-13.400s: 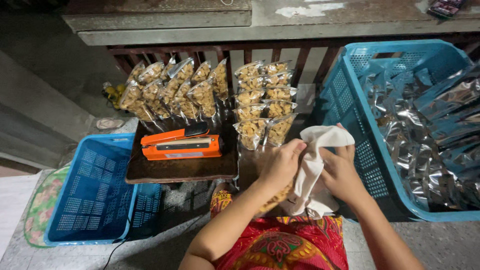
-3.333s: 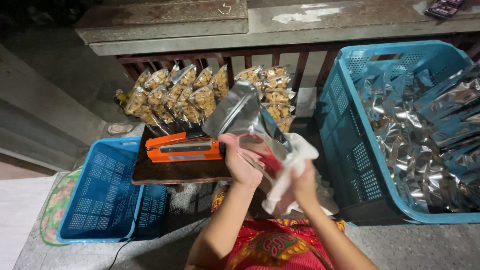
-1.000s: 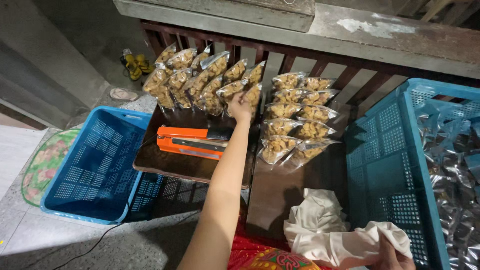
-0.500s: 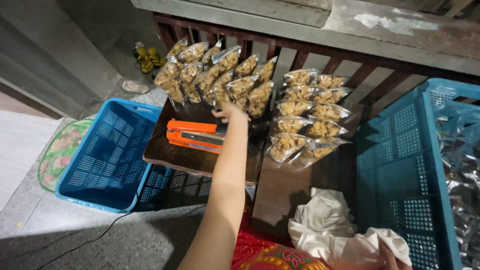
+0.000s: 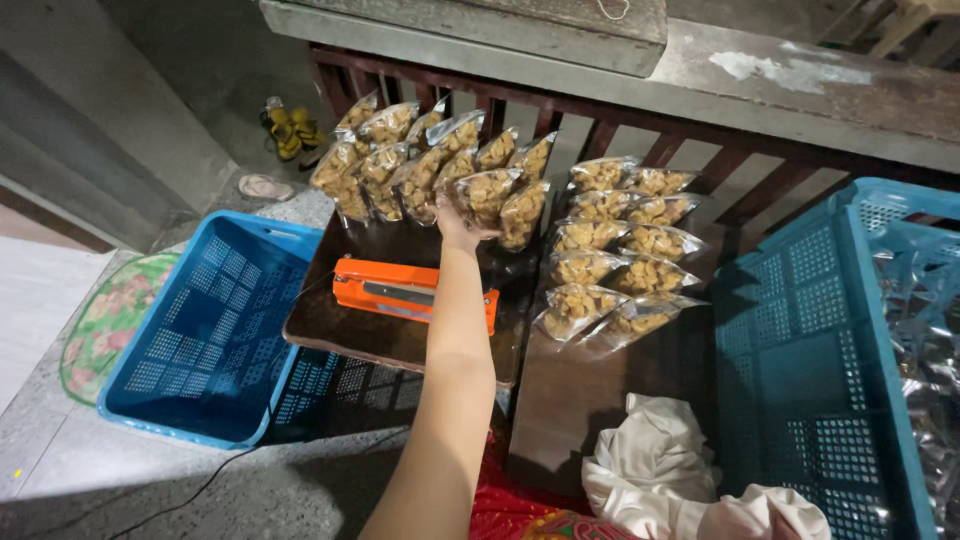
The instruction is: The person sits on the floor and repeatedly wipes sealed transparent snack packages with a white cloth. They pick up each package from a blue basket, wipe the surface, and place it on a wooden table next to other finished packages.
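From the head view, my left hand [image 5: 458, 222] is stretched out over the dark wooden board [image 5: 340, 325], its fingers closed around the lower edge of a clear snack bag [image 5: 482, 192] that stands in the row of filled bags [image 5: 400, 160] leaning against the brown wooden railing [image 5: 640, 125]. That bag sits near the right end of the row, with another filled bag just beside it on the right. My forearm passes straight over the orange heat sealer [image 5: 400, 290], which lies flat on the board below the row. To the right, a second group of filled bags [image 5: 615, 250] lies overlapping in two short columns on a lower wooden surface. A blue plastic crate [image 5: 200, 330] sits on the floor to the left of the board, and a teal crate [image 5: 800, 350] holding shiny silver pouches [image 5: 925, 330] stands at the right. A white cloth [image 5: 660, 465] is bunched at the bottom, near the teal crate. My right hand is out of sight, so I cannot tell what it is doing.
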